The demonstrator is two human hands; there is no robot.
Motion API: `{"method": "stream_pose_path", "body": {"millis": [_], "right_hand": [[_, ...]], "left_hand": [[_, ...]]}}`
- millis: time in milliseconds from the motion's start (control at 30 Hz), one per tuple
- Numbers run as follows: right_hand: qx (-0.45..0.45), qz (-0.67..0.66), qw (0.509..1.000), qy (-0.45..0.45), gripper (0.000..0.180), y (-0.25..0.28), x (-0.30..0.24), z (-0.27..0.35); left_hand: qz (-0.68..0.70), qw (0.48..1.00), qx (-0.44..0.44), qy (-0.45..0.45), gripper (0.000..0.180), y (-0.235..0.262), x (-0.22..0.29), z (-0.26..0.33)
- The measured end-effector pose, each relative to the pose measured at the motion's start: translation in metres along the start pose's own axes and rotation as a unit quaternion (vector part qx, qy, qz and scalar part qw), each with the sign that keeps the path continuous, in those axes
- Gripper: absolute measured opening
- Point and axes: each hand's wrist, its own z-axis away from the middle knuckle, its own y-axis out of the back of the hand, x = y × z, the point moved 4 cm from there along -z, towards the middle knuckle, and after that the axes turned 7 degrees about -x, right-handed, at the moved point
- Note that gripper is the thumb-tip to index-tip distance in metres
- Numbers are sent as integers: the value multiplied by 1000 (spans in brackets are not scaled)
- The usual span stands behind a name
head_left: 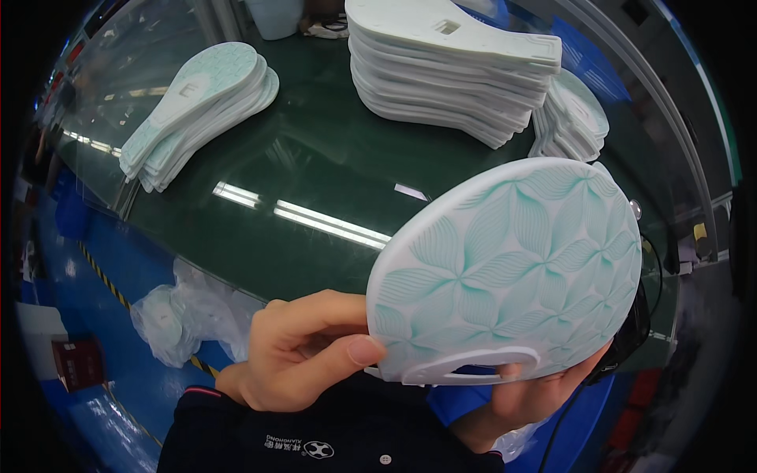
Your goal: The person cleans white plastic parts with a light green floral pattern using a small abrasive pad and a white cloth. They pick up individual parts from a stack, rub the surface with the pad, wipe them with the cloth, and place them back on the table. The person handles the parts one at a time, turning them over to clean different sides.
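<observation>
Above the near edge of the dark green table, both hands grip a white shoe sole with a teal leaf pattern, held up and facing the camera. The left hand pinches its left rim; the right hand clasps it from behind and below. Stacks of soles sit along the far edge, another stack at the far-left

One patterned sole in hand. Three stacks of soles on the table: left stack, centre stack, right stack. One crumpled plastic bag below the table edge. Two hands visible.
</observation>
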Motion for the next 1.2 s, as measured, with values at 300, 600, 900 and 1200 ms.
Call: {"method": "stream_pose_path", "body": {"millis": [300, 600, 900, 1200], "right_hand": [[50, 38, 998, 10, 56, -1, 4, -8], [118, -230, 962, -93, 50, -6, 11, -14], [41, -235, 969, -58, 39, -7, 5, -11], [39, 4, 999, 33, 47, -2, 6, -4]], "left_hand": [[-21, 999, 37, 18, 19, 6, -6, 2], [-16, 999, 41, 18, 20, 7, -7, 2], [2, 999, 31, 7, 20, 7, -5, 2], [11, 999, 45, -24, 19, 3, -4, -1]]}}
